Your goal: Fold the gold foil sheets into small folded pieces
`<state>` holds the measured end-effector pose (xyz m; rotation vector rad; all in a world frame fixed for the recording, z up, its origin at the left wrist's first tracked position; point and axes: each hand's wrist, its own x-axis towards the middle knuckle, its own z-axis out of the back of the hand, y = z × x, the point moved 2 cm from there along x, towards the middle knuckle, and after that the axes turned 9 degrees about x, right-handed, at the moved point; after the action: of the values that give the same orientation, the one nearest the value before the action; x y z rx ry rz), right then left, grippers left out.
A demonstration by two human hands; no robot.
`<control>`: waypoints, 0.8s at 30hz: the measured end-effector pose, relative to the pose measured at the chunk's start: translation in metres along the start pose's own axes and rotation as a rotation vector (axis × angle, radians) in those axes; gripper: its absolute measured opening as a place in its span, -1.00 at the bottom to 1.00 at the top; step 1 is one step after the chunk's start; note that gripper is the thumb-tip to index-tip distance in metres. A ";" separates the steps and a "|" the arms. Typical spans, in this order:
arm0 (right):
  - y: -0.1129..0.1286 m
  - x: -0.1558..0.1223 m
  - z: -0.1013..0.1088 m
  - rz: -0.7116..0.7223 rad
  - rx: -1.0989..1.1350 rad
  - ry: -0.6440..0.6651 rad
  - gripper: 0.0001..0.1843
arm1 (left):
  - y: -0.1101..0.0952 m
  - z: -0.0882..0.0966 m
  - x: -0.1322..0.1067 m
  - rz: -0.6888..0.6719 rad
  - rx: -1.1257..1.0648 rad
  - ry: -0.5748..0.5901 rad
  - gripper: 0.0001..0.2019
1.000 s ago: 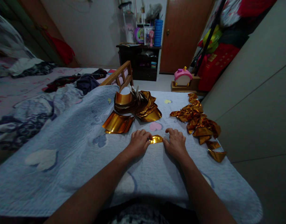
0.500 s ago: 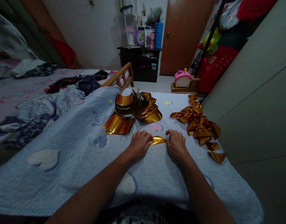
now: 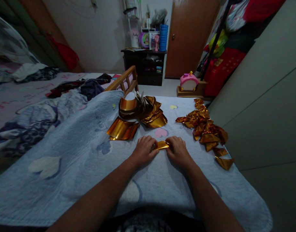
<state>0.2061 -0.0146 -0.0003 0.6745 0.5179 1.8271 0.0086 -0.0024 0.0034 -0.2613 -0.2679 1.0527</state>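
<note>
A small folded piece of gold foil paper (image 3: pixel 162 145) lies on the light blue quilt (image 3: pixel 73 167) between my two hands. My left hand (image 3: pixel 143 149) is closed, its fingertips pinching the left end of the piece. My right hand (image 3: pixel 177 149) is closed too, pressing on the right end. Just beyond my hands sits a stack of flat gold foil sheets (image 3: pixel 122 129) and a heap of curled gold sheets (image 3: pixel 144 111).
A row of folded gold foil pieces (image 3: pixel 207 129) runs along the quilt's right side beside a grey cabinet wall (image 3: pixel 264 106). A wooden bed rail (image 3: pixel 123 80), rumpled bedding (image 3: pixel 29 116), a dark shelf unit (image 3: pixel 144 64), a brown door (image 3: pixel 190 35) and a pink toy (image 3: pixel 189 80) lie beyond.
My hands have drawn closer together over the gold piece; the right hand slid left, so less of the foil shows between them.
</note>
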 end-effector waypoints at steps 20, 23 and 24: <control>-0.003 0.005 -0.001 0.061 0.248 -0.082 -0.80 | 0.002 0.000 0.005 -0.078 -0.128 -0.100 -0.83; 0.000 0.005 0.001 0.043 0.283 -0.073 -0.84 | 0.001 0.001 0.004 -0.084 -0.188 -0.133 -0.82; 0.001 0.005 0.002 0.040 0.302 -0.068 -0.85 | 0.000 0.003 0.003 -0.085 -0.218 -0.146 -0.81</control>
<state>0.2051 -0.0101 0.0027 0.9527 0.7479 1.7728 0.0094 0.0005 0.0064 -0.3664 -0.5224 0.9604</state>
